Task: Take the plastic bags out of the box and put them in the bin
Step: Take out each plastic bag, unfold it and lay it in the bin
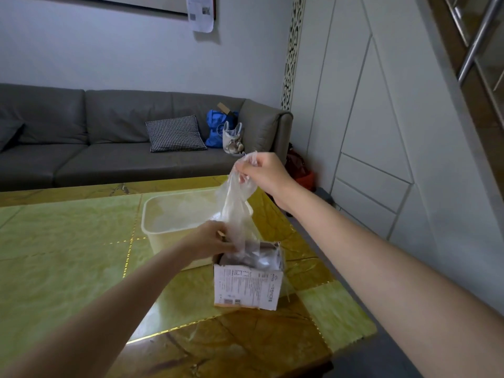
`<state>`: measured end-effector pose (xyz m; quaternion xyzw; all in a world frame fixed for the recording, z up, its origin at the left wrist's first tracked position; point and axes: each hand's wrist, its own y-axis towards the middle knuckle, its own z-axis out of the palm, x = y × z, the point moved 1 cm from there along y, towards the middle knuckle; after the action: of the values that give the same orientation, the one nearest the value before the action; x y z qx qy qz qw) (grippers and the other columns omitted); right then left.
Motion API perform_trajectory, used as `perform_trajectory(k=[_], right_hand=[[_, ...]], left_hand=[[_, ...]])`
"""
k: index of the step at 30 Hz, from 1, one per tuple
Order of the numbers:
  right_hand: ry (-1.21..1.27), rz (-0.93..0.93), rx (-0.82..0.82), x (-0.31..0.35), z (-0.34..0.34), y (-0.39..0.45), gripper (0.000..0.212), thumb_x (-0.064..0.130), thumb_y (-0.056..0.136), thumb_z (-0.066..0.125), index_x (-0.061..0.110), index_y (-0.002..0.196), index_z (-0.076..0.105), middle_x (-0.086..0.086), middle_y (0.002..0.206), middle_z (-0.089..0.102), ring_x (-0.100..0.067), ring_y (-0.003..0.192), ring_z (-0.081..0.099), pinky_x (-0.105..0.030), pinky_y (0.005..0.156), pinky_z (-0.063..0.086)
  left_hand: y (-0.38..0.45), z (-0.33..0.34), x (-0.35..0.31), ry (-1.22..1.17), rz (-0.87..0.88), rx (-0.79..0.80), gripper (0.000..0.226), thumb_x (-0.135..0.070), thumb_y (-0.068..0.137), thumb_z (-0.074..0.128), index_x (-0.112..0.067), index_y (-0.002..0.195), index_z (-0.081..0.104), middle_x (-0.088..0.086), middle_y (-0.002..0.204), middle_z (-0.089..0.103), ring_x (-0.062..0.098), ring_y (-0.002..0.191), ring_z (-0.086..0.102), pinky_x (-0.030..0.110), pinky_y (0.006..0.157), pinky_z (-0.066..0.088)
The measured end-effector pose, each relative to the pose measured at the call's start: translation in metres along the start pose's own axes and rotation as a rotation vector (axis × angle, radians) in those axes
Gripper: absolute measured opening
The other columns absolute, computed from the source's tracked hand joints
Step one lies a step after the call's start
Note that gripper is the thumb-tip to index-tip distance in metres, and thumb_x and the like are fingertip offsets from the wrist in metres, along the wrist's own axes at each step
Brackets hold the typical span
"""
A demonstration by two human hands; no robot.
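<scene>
Right hand point(263, 173) fingers pinch the plastic bag point(236, 211); lift it clear while left hand point(211, 241) fingers brace the box point(246, 286) below.

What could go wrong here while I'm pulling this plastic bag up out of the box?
The plastic bag held high by your right hand still trails into the box, so more bags may drag out with it and spill onto the table. The box stands near the table edge; if your left hand at its rim lets go, the pull could tip it. The thin film could also stretch or tear.
</scene>
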<state>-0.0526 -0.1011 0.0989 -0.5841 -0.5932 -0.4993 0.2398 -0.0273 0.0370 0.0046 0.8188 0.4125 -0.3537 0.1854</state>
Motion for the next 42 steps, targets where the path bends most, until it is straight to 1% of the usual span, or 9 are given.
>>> perform_trajectory(k=[7,14,19,24,27,31,34,38,42], right_hand=[[0.062,-0.028,-0.147,-0.001,-0.014,0.009,0.017,0.013,0.091,0.059,0.015,0.075,0.063,0.002,0.066,0.060,-0.009,0.066,0.058,-0.021,0.066,0.048],[-0.059,0.052,-0.174,-0.022,-0.014,0.001,0.023,0.019,0.098,0.049,0.006,0.092,0.067,-0.009,0.065,0.055,-0.017,0.061,0.053,-0.024,0.052,0.039],[0.185,0.103,-0.020,-0.030,-0.007,-0.002,0.027,0.023,0.100,0.044,0.010,0.110,0.065,-0.010,0.070,0.047,-0.016,0.066,0.047,-0.021,0.064,0.039],[0.132,0.134,0.173,-0.041,-0.016,-0.009,0.024,0.020,0.097,0.050,0.022,0.114,0.066,-0.011,0.101,0.059,-0.020,0.067,0.052,-0.022,0.056,0.041],[0.087,0.183,0.402,-0.048,-0.024,-0.016,0.023,0.014,0.089,0.062,0.022,0.109,0.068,0.005,0.121,0.060,-0.022,0.105,0.056,-0.025,0.080,0.044],[0.346,0.337,0.454,-0.044,-0.018,-0.013,0.063,0.049,0.061,0.069,0.016,0.114,0.062,-0.001,0.103,0.064,-0.017,0.098,0.057,-0.027,0.084,0.047],[0.386,0.358,0.464,-0.036,-0.007,-0.012,0.054,0.047,0.074,0.065,0.010,0.113,0.057,-0.006,0.097,0.068,-0.019,0.092,0.063,-0.027,0.078,0.050],[0.327,0.340,0.202,-0.032,0.006,-0.007,0.005,0.008,0.088,0.063,0.009,0.085,0.060,0.000,0.060,0.062,-0.007,0.050,0.057,-0.018,0.048,0.043],[0.230,0.376,-0.296,-0.040,-0.011,0.010,0.021,0.007,0.089,0.061,0.013,0.070,0.056,-0.005,0.070,0.056,-0.017,0.064,0.053,-0.031,0.064,0.049]], left_hand=[[-0.006,-0.039,-0.004,-0.851,0.025,0.001,0.035,-0.033,0.076,0.063,-0.012,0.104,0.063,-0.003,0.099,0.072,0.011,0.092,0.068,0.022,0.075,0.055],[-0.006,-0.051,0.013,-1.111,-0.222,-0.149,0.058,-0.058,0.092,0.032,-0.012,0.116,0.059,0.008,0.112,0.067,0.024,0.099,0.065,0.041,0.083,0.051],[-0.010,-0.045,0.001,-0.628,-0.141,0.057,0.076,-0.064,0.040,0.080,-0.025,0.103,0.062,-0.007,0.098,0.070,0.013,0.099,0.063,0.025,0.078,0.049],[0.000,-0.054,0.000,-0.815,-0.101,-0.272,0.022,-0.029,0.083,0.061,-0.011,0.096,0.061,0.005,0.095,0.061,0.016,0.087,0.057,0.028,0.080,0.047],[0.002,-0.068,0.000,-0.826,-0.054,-0.355,0.017,-0.021,0.094,0.048,-0.007,0.092,0.058,0.006,0.093,0.063,0.017,0.086,0.059,0.027,0.077,0.048],[-0.003,-0.071,-0.011,-0.594,0.058,-0.243,0.019,-0.020,0.096,0.045,-0.008,0.085,0.056,0.002,0.072,0.056,0.011,0.061,0.054,0.020,0.057,0.048],[-0.001,-0.067,-0.018,-0.471,0.045,-0.264,0.019,-0.021,0.095,0.047,-0.005,0.092,0.058,0.005,0.073,0.053,0.014,0.062,0.049,0.026,0.060,0.041],[0.001,-0.064,-0.019,-0.435,0.024,-0.287,0.018,-0.023,0.094,0.050,-0.006,0.094,0.059,0.005,0.075,0.053,0.016,0.065,0.049,0.027,0.061,0.040],[-0.001,-0.068,0.001,-0.289,-0.105,-0.325,0.014,-0.025,0.092,0.055,-0.013,0.092,0.063,0.003,0.067,0.050,0.014,0.056,0.042,0.018,0.048,0.036]])
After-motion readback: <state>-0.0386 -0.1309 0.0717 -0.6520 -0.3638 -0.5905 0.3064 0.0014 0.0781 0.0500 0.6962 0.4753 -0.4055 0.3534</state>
